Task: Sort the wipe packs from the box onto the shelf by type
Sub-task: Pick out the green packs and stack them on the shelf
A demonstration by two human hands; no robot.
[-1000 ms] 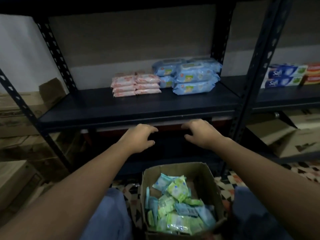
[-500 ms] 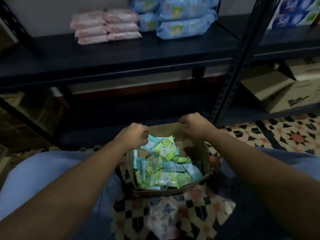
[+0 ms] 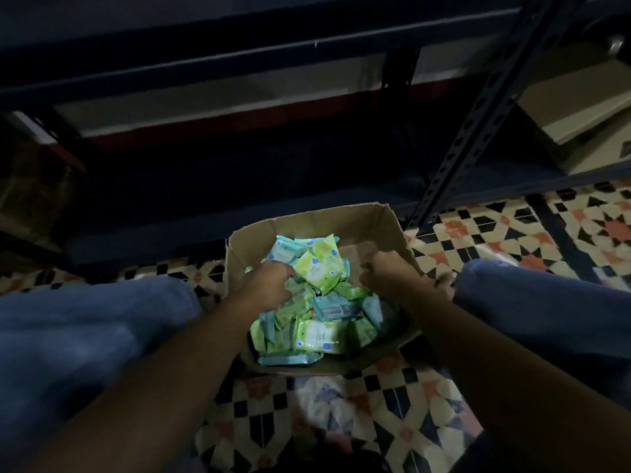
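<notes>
Cardboard box [image 3: 372, 221], one unit, sits on the patterned tile floor [image 3: 505, 233] between the person's knees, near the dark shelf [image 3: 211, 59]. It holds a mixed heap of green and teal wipe packs [image 3: 317, 268]; their count and long axes vary and cannot be fixed. Left hand [image 3: 269, 285] rests on the heap, fingers curled; whether it pinches a pack cannot be told. Right hand [image 3: 389, 276] is fisted, its contents hidden.
</notes>
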